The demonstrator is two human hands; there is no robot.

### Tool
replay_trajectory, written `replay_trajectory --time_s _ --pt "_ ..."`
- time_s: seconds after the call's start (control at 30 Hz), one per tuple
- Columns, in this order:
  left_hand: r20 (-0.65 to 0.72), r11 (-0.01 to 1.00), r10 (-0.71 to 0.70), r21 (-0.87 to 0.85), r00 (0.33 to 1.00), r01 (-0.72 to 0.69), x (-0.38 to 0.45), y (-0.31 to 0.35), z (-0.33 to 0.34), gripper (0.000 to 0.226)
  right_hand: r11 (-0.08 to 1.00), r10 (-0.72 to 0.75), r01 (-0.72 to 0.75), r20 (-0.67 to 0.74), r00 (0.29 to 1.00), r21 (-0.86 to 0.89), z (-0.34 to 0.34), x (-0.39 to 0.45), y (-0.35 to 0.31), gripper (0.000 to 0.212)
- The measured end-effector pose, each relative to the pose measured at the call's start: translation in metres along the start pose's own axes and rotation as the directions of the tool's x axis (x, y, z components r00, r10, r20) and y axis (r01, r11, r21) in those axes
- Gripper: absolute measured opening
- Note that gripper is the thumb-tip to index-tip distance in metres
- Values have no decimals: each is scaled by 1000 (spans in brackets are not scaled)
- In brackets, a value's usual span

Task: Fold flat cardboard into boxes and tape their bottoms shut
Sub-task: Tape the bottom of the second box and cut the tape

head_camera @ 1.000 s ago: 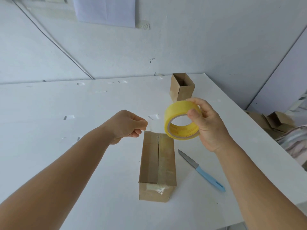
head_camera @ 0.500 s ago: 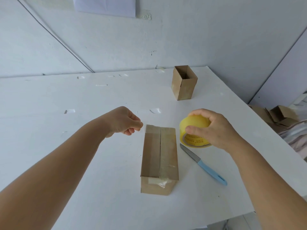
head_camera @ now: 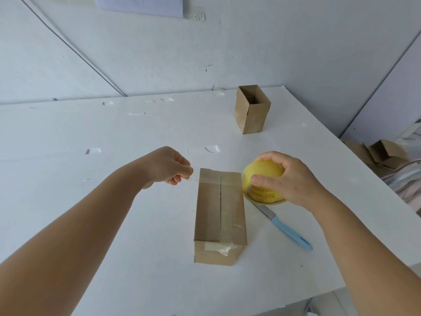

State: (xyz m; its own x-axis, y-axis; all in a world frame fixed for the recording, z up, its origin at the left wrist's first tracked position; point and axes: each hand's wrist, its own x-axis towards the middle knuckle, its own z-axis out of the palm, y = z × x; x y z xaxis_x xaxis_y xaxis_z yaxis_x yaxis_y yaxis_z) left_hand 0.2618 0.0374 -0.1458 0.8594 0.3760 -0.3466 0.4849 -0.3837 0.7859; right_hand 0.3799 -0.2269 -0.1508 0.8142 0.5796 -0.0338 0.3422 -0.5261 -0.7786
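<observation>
While the right hand [head_camera: 293, 179] grips the tape roll [head_camera: 262, 185] at the box's [head_camera: 219, 213] 1 o'clock corner, the left hand [head_camera: 168, 166] pinches the tape end at 11 o'clock; bench [head_camera: 114, 258] underneath.

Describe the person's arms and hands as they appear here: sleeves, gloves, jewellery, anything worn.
Both arms are bare from the frame's edge to the fingertips; no sleeve shows. The left hand and the right hand wear no gloves, and no ring, watch or bracelet is visible on either wrist or on the fingers that show. Fingernails look short and unpainted where they can be seen.
</observation>
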Motion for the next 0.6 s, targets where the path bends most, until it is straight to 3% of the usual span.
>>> replay_trajectory --time_s 0.3,0.6 --pt "31 999 -13 -32 999 14 10 -17 8 6 999 39 -39 10 999 12 7 1 9 39" --pt "160 973 -54 -215 986 88 21 -32 27 15 996 61 -63 34 998 61 15 3 17 32"
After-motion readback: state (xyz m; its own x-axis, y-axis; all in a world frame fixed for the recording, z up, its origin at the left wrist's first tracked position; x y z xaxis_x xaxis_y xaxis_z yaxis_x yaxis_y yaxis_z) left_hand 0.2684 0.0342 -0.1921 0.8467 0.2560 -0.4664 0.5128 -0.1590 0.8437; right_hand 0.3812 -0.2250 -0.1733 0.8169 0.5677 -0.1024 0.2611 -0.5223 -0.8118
